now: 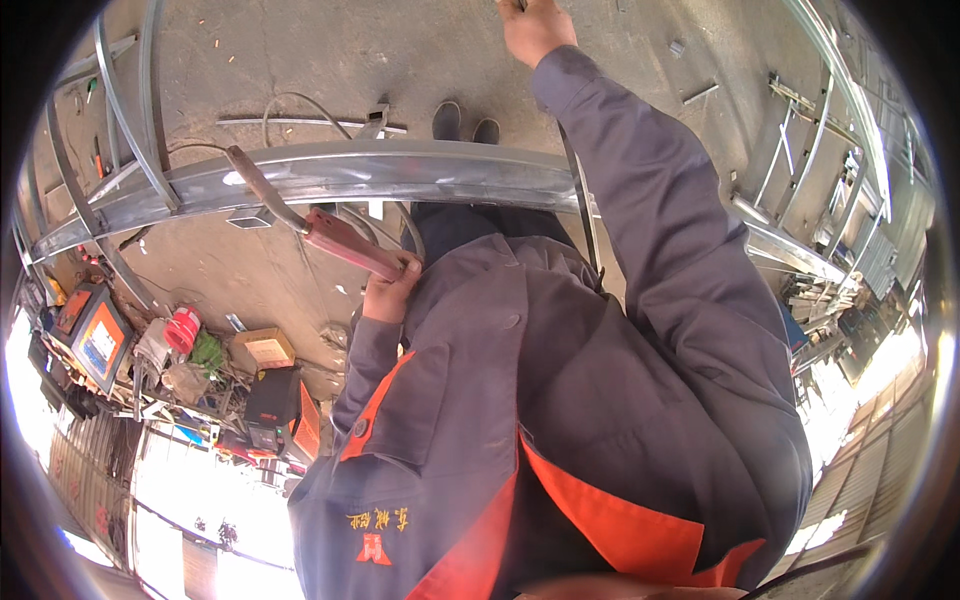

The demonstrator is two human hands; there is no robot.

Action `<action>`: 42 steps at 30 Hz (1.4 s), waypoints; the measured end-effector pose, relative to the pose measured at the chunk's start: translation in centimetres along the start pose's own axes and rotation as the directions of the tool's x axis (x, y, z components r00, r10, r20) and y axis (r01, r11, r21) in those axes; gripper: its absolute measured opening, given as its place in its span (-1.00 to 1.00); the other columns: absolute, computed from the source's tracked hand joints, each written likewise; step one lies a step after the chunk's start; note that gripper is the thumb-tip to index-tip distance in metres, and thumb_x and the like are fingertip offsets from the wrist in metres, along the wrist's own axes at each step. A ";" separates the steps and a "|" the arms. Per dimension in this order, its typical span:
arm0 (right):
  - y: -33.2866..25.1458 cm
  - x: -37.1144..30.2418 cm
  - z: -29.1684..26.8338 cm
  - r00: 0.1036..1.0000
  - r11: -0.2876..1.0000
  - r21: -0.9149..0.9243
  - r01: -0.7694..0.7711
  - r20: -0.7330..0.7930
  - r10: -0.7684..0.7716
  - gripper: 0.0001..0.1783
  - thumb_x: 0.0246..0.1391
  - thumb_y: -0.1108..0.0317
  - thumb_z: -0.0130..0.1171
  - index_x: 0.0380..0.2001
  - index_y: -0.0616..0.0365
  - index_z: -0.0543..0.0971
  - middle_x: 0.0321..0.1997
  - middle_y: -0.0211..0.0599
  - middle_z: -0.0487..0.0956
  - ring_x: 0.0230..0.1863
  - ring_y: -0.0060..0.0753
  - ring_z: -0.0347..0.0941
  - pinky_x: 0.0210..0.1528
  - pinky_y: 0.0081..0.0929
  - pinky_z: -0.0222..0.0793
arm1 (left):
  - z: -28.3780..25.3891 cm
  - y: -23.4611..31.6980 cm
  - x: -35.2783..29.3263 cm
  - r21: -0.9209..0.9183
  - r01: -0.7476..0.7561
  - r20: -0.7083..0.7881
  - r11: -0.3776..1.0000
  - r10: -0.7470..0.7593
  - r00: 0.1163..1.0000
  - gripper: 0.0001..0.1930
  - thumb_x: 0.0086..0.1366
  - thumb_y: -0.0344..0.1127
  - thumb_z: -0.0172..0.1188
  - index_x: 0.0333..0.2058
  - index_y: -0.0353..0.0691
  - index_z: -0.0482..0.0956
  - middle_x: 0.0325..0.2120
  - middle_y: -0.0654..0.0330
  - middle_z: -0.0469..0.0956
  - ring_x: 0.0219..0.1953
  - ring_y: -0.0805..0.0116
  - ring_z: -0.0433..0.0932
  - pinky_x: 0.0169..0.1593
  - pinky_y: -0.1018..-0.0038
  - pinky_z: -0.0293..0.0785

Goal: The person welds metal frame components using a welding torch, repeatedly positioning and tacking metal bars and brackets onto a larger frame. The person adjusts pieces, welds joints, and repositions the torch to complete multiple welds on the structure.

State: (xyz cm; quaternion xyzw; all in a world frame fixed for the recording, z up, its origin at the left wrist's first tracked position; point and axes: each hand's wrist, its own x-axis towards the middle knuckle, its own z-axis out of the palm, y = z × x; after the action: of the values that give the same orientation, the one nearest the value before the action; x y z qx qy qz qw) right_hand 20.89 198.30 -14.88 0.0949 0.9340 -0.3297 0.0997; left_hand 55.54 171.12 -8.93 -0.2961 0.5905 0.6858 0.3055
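My left hand (393, 290) is closed round the near end of a tool with a flat, dull red body (350, 243). A bent rod leads from the body to a brown, worn bar (257, 180), which reaches over a grey metal beam (400, 172). The beam crosses in front of my legs. Stretched far forward, my right hand (540, 32) at the upper edge has curled fingers round something dark, mostly cut off by the frame. A black cable or strap (577, 185) hangs beside my right sleeve.
Curved metal bars (120, 90) join the beam at left. Orange-and-black machines (103, 338), a red round object (182, 328) and a cardboard box (266, 347) stand at lower left. Metal frames (800, 150) lie at right. Two shoes (447, 121) show beyond the beam, near a thin bar (300, 122).
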 end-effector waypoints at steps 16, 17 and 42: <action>0.2 0.4 0.5 0.997 0.999 -0.010 0.043 -0.060 -0.044 -0.49 0.39 0.02 0.02 0.23 0.10 0.52 0.07 0.24 0.62 0.12 0.37 0.52 0.13 0.13 0.48 | 0.0 0.5 0.3 -0.014 -0.004 -0.020 1.000 0.004 1.000 -0.81 0.41 -0.27 0.33 -0.15 -0.26 0.62 -0.41 0.41 0.52 -0.39 0.63 0.39 -0.30 0.61 0.31; 0.4 0.4 0.6 0.998 1.000 0.001 0.031 -0.054 -0.031 -0.49 0.39 0.02 0.03 0.23 0.10 0.52 0.07 0.24 0.62 0.12 0.38 0.52 0.13 0.13 0.48 | 0.1 0.4 0.4 -0.024 -0.021 -0.018 0.999 0.021 1.000 -0.81 0.41 -0.27 0.32 -0.15 -0.26 0.62 -0.42 0.41 0.52 -0.40 0.64 0.39 -0.31 0.62 0.31; -1.1 -0.6 0.0 0.979 0.973 0.156 -0.171 0.135 0.151 -0.40 0.33 0.01 0.15 0.30 0.10 0.46 0.08 0.14 0.65 0.12 0.18 0.58 0.15 -0.11 0.47 | -0.8 0.2 0.2 0.033 0.068 -0.014 0.997 -0.067 0.998 -0.78 0.39 -0.20 0.35 -0.13 -0.20 0.66 -0.23 0.35 0.65 -0.16 0.53 0.52 -0.04 0.50 0.41</action>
State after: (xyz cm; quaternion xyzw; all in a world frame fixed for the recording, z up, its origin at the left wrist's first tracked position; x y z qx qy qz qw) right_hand 21.18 197.42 -14.11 0.1579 0.8845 -0.4027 0.1750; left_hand 55.24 170.33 -9.06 -0.3151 0.5936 0.6631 0.3296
